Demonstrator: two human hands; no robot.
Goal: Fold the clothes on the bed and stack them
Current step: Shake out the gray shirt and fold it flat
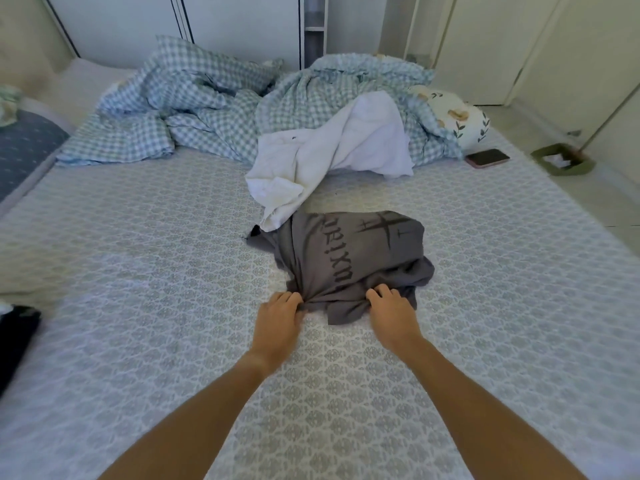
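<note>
Both bare forearms reach in from six o'clock over the patterned bed [138, 271], the largest thing in view. At twelve o'clock a crumpled blue-and-white checked duvet [207, 109] is heaped across the head of the bed. A white garment [332, 150] spills from it toward the centre, its lower end lying over the far edge of the grey T-shirt [349, 258], which sits bunched just past the hands. The shirt's dark gothic lettering runs sideways and cannot be read; cross shapes are printed beside it. The left hand [277, 320] and right hand [393, 313] each pinch the shirt's near hem, fingers curled into the cloth. At two o'clock, near a floral pillow [457, 116], lies a dark phone [487, 157].
</note>
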